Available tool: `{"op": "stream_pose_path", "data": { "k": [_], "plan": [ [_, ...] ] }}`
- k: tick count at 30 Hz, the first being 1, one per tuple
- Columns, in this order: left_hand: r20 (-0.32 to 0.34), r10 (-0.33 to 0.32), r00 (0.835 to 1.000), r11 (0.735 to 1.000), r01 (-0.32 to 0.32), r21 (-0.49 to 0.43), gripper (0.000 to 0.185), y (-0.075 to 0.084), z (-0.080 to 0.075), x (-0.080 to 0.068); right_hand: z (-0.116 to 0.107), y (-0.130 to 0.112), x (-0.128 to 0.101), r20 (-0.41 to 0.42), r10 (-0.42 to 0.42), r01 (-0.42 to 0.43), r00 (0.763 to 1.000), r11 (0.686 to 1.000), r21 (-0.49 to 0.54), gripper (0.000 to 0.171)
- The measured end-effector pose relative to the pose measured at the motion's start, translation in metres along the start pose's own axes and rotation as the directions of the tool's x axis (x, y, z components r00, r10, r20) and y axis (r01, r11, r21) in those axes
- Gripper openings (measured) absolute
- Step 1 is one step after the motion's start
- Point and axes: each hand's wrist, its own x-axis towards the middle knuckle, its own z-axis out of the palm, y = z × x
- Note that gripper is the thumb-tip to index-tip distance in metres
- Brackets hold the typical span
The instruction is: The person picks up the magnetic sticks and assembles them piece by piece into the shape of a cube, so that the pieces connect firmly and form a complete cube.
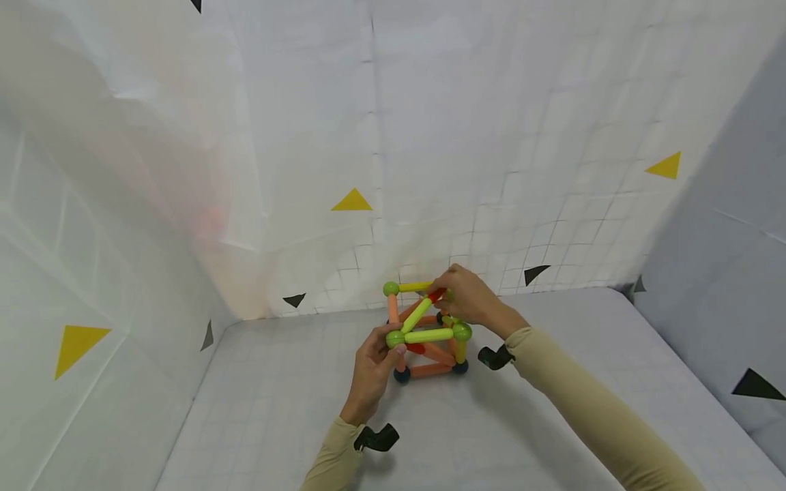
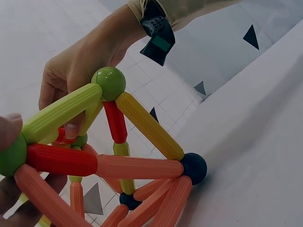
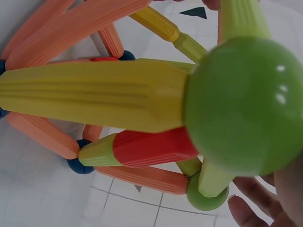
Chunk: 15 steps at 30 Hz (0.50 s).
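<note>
A frame of magnetic rods and balls stands on the table, with dark blue balls [image 1: 460, 367] at its lower corners and green balls [image 1: 462, 332] at its upper ones. My left hand [image 1: 368, 365] grips the near-left green ball [image 1: 395, 339], thumb and fingers on either side. A yellow-green rod [image 1: 417, 316] with a red end [image 1: 437, 294] slants across the top from that ball. At its far end my right hand [image 1: 469, 300] pinches the red part. In the left wrist view, the right thumb [image 2: 71, 131] touches red; the far green ball is partly hidden.
The frame's lower side has orange rods [image 1: 430, 370]. White sheeting with yellow triangles [image 1: 352, 200] and black triangles [image 1: 536, 274] rises behind the table [image 1: 276, 395]. Each wrist carries a black camera mount [image 1: 376, 438].
</note>
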Motion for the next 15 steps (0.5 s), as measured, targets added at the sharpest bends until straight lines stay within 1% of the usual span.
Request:
{"op": "stream_pose_path", "data": {
  "k": [4,7,10,15],
  "plan": [
    [0.003,0.019,1.0,1.0,-0.019,0.024,0.041,0.0045,0.0014,-0.0001,-0.0046,-0.0014,-0.0016,0.002,-0.003,0.003,1.0,1.0,0.022,0.026],
    [0.001,0.029,1.0,0.999,-0.029,0.038,0.041,0.0066,0.0018,-0.0007,-0.0041,-0.0013,-0.0022,0.008,-0.001,0.001,1.0,1.0,0.028,0.028],
    [0.0,0.038,0.999,0.998,-0.038,0.041,0.041,0.006,0.0017,-0.001,-0.0021,-0.0002,-0.0032,0.004,-0.01,0.01,1.0,1.0,0.021,0.029],
    [-0.01,0.05,0.999,0.997,-0.05,0.061,0.04,0.0023,0.0003,-0.0008,-0.0012,0.0028,-0.0087,-0.025,-0.011,0.012,1.0,0.999,0.039,0.031]
  ]
}}
